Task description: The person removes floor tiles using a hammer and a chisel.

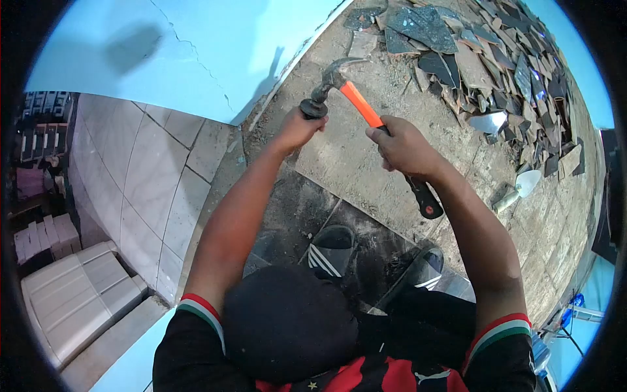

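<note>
My right hand [406, 149] is closed around the handle of a claw hammer [360, 103], orange near the head and black at the grip. Its metal head lies right at the top of a chisel [314, 108] with a round black guard. My left hand [302, 132] is wrapped round the chisel just below that guard; the lower part of the tool is hidden by the hand. Beneath both hands lies bare, dusty floor [353, 157], bordered by dark tiles [284, 202] nearer my feet.
Broken tile pieces [473, 62] are heaped at the upper right, with a trowel [520, 190] below them. A cracked light-blue wall [163, 59] stands at the upper left. Pale tiles [134, 170] cover the floor at left. My sandals [331, 250] rest on the dark tiles.
</note>
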`<state>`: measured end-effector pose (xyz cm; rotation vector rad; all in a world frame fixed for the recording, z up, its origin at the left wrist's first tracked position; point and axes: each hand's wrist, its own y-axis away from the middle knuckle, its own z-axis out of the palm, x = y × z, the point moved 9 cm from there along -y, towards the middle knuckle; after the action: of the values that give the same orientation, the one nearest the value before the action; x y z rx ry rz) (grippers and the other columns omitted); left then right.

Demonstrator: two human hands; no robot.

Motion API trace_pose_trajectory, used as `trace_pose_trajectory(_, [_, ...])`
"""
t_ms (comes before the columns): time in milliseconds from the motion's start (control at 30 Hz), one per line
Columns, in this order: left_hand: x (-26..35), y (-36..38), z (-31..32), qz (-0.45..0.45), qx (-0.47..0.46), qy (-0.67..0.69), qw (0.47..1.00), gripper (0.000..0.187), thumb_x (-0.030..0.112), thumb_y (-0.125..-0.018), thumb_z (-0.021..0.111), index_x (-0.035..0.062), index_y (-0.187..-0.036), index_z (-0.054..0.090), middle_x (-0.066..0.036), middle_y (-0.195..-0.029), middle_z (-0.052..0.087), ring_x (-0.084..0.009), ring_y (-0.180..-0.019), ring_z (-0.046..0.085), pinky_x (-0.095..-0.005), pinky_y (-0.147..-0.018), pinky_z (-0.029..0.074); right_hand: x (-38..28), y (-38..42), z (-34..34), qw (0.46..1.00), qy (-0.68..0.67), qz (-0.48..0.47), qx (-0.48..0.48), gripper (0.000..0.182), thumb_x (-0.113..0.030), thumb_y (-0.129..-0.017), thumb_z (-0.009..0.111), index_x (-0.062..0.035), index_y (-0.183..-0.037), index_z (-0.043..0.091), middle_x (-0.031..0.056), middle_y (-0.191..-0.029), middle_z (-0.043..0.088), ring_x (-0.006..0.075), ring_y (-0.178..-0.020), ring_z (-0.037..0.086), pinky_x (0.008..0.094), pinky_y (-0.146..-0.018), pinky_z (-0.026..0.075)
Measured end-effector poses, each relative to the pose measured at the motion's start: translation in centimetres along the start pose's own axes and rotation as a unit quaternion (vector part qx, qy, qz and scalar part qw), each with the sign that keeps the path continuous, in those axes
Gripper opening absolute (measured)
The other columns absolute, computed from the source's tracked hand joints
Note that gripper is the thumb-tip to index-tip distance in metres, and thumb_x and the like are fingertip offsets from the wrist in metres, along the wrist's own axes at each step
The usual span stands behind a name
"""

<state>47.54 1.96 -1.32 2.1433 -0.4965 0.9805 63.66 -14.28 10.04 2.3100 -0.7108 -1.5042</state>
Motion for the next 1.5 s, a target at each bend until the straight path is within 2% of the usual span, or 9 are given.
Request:
trace_pose_trajectory(67, [0.0,0.4,0.5,-0.08,-0.045,-0.025,0.995,0.037,0.034,-0.089,0.075,0.0036,-0.11,0.07,-0.015,-0.1,0.073,-0.026,-0.097,0.07,-0.0385,-0.086,0.051,-1.2,0.4,-0.9,1.0,-0.002,0.012,0.004,0.034,-0.032,-0.102,0.06,0.002,-0.101,0.061,0.0063,-0.07,0.055,0.0152,-0.054,0.055,0.0333,-0.051,0.046])
trace_pose_trajectory(233, [0.3,-0.3,1.3,0.069,0.04,0.041,0.996,0.035,0.03,-0.09,0.075,0.0039,-0.113,0.07,-0.016,-0.105,0.074,-0.029,-0.099,0.07,-0.04,-0.087,0.052,-6.5,2.0,-8.3,0.978,0.044,-0.124,0.159,0.037,-0.032,-0.101,0.06,0.0044,-0.095,0.06,0.0143,-0.068,0.06,0.0211,-0.056,0.059,0.0402,-0.054,0.047])
trace_pose_trajectory(333, [0.7,-0.6,1.6,0.078,0.05,0.012,0.996,0.032,0.027,-0.091,0.074,0.0038,-0.113,0.07,-0.016,-0.106,0.074,-0.0303,-0.1,0.07,-0.0408,-0.087,0.052,-7.8,3.4,-11.1,0.959,-0.13,-0.077,0.24,0.035,-0.03,-0.101,0.059,0.0046,-0.098,0.06,0.0164,-0.07,0.061,0.0254,-0.056,0.061,0.0413,-0.055,0.048])
trace_pose_trajectory(433, [0.7,-0.6,1.6,0.066,0.036,-0.005,0.997,0.031,0.026,-0.092,0.073,0.0039,-0.113,0.07,-0.016,-0.106,0.074,-0.0322,-0.102,0.07,-0.0412,-0.087,0.053,-4.9,2.4,-8.9,0.913,0.008,-0.078,0.4,0.035,-0.03,-0.101,0.058,0.0049,-0.1,0.061,0.0214,-0.075,0.065,0.0361,-0.065,0.065,0.0458,-0.062,0.051])
trace_pose_trajectory(567, [1.0,0.0,4.2,0.096,-0.025,0.022,0.995,0.03,0.026,-0.091,0.071,0.004,-0.112,0.07,-0.018,-0.107,0.073,-0.037,-0.104,0.069,-0.0418,-0.088,0.053,1.0,-1.1,1.4,0.991,0.122,-0.025,0.045,0.043,-0.037,-0.101,0.057,0.0058,-0.102,0.062,0.03,-0.087,0.066,0.0488,-0.088,0.065,0.0518,-0.079,0.05])
trace_pose_trajectory(667, [-0.1,-0.7,7.5,0.137,-0.059,-0.068,0.986,0.031,0.025,-0.088,0.071,0.0043,-0.112,0.07,-0.02,-0.109,0.072,-0.0392,-0.106,0.067,-0.0426,-0.09,0.053,1.3,-0.1,2.1,0.995,0.095,0.01,0.032,0.044,-0.038,-0.101,0.055,0.0056,-0.1,0.064,0.0308,-0.089,0.066,0.0474,-0.089,0.065,0.052,-0.08,0.049])
trace_pose_trajectory(867, [-0.4,-1.6,1.7,0.121,0.067,-0.054,0.989,0.029,0.025,-0.086,0.071,0.0025,-0.105,0.071,-0.023,-0.1,0.072,-0.0404,-0.1,0.068,-0.0462,-0.085,0.053,2.3,0.3,-2.0,0.993,0.015,0.023,0.111,0.046,-0.04,-0.101,0.057,0.0061,-0.096,0.062,0.0259,-0.078,0.064,0.0411,-0.073,0.066,0.0497,-0.069,0.049])
trace_pose_trajectory(1100, [-2.7,-1.9,-3.0,0.079,0.086,-0.089,0.989,0.034,0.026,-0.093,0.07,0.0022,-0.118,0.067,-0.018,-0.103,0.072,-0.0323,-0.1,0.068,-0.0423,-0.087,0.05,1.5,1.2,-4.2,0.988,-0.064,0.05,0.129,0.037,-0.036,-0.104,0.058,-0.0015,-0.09,0.055,0.0002,-0.063,0.048,0.0109,-0.045,0.047,0.0307,-0.042,0.042])
trace_pose_trajectory(1500, [-1.1,-2.4,-2.0,0.101,0.116,-0.06,0.986,0.034,0.03,-0.089,0.07,0.0032,-0.111,0.071,-0.023,-0.103,0.072,-0.041,-0.101,0.068,-0.0474,-0.083,0.052,1.2,0.9,-2.9,0.991,-0.069,0.05,0.103,0.042,-0.037,-0.103,0.057,0.0015,-0.087,0.055,0.0061,-0.059,0.051,0.0178,-0.044,0.054,0.0371,-0.043,0.043])
